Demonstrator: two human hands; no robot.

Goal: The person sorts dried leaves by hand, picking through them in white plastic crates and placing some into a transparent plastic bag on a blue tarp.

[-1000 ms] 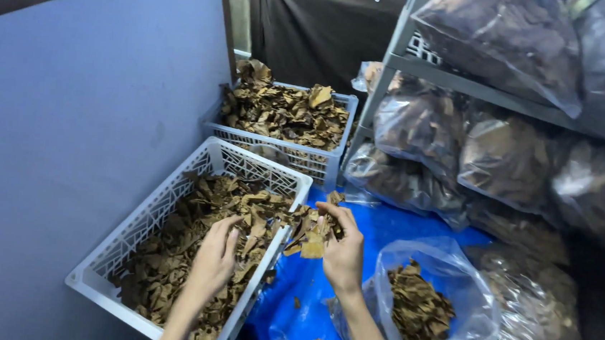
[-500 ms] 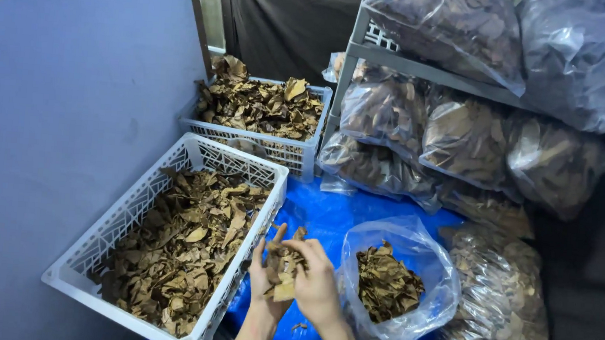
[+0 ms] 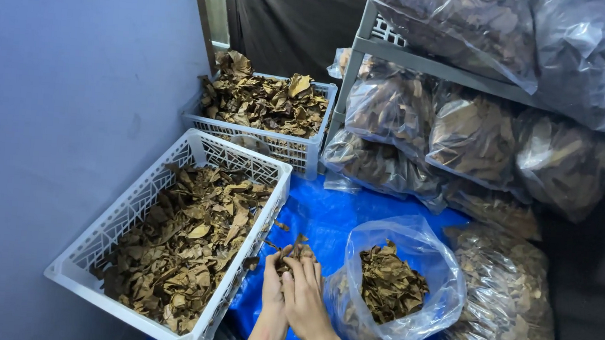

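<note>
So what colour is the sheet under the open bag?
Bright blue sheet, clearest in the head view, beneath the clear bag.

Blue tarp (image 3: 327, 219) on floor carries two white leaf crates (image 3: 137, 211) (image 3: 276, 143), open clear bag (image 3: 408, 286), sealed bags (image 3: 507, 315).

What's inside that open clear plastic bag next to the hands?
The clear plastic bag holds a heap of dried brown leaves, filling the lower part. Anything beneath the heap, and the bag's bottom, is covered.

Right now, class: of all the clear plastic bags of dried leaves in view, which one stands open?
The open bag on the blue sheet, just right of the two hands; its mouth gapes, showing the leaves. The others on and beside the shelf are closed and bulging.
</note>
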